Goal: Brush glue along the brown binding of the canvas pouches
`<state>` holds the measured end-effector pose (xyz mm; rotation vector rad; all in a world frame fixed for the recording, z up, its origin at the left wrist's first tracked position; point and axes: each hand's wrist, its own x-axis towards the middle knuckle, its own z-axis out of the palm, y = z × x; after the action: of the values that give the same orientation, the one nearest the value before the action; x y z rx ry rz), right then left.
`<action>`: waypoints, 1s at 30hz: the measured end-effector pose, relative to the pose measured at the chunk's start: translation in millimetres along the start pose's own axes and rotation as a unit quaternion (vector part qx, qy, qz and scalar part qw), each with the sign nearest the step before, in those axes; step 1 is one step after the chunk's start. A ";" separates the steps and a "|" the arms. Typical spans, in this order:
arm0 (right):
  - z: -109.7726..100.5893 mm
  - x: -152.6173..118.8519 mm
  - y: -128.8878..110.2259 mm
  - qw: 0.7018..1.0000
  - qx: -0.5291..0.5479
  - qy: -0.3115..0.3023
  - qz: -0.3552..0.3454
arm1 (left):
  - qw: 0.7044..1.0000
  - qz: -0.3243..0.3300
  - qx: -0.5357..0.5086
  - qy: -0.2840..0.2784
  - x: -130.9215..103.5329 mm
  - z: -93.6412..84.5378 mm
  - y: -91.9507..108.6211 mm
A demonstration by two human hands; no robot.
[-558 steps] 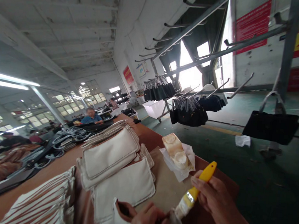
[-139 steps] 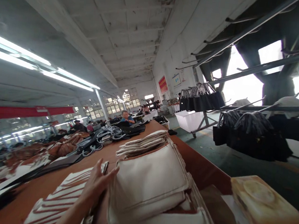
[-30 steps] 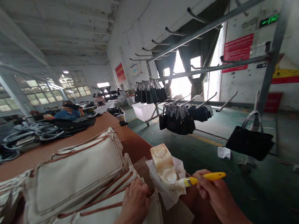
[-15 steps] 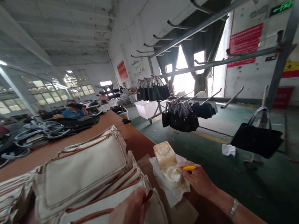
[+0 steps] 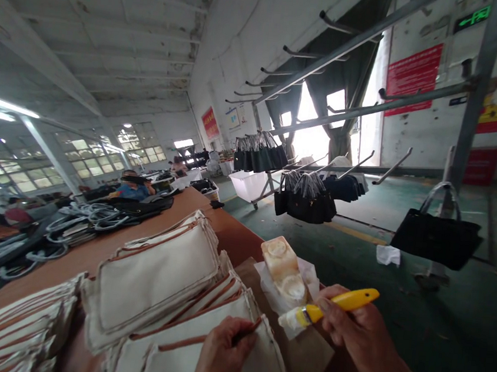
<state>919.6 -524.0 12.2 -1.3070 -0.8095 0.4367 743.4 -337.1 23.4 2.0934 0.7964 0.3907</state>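
My right hand (image 5: 361, 337) is closed around a paintbrush with a yellow handle (image 5: 354, 299). White paste coats its bristles, which hang just in front of a stained plastic container (image 5: 280, 253) with white paste inside. That container rests on a sheet of white paper (image 5: 310, 273) over brown card. My left hand (image 5: 229, 347) pinches the end of a brown strap (image 5: 185, 343) on the nearest cream bag piece (image 5: 171, 370); the fingers hide part of the strap.
More cream bag pieces with brown straps (image 5: 156, 277) lie stacked on the brown table (image 5: 221, 230). Black bags (image 5: 312, 207) hang on a metal rack to the right. Dark bags with grey handles (image 5: 94, 217) lie at the left. A person (image 5: 136, 191) sits beyond them.
My right hand has lifted the paintbrush out of the paste container and brought it closer, toward the cream bag pieces. My left hand still pinches the strap end.
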 end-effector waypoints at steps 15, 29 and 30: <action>29.6 -4.5 -21.8 0.989 -0.088 -0.001 -0.117 | 0.998 0.059 0.026 -0.015 -27.3 2.7 11.5; 17.4 -17.5 -14.5 0.989 0.096 -0.036 0.104 | 0.971 0.210 0.096 0.059 -61.5 19.9 -9.0; 15.6 -18.7 -18.3 0.988 0.098 -0.040 0.108 | 0.970 0.212 0.103 0.061 -62.5 20.3 -9.9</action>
<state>893.0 -530.8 25.4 -1.2023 -0.6742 0.7272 703.3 -386.3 3.7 2.4578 0.4663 0.6962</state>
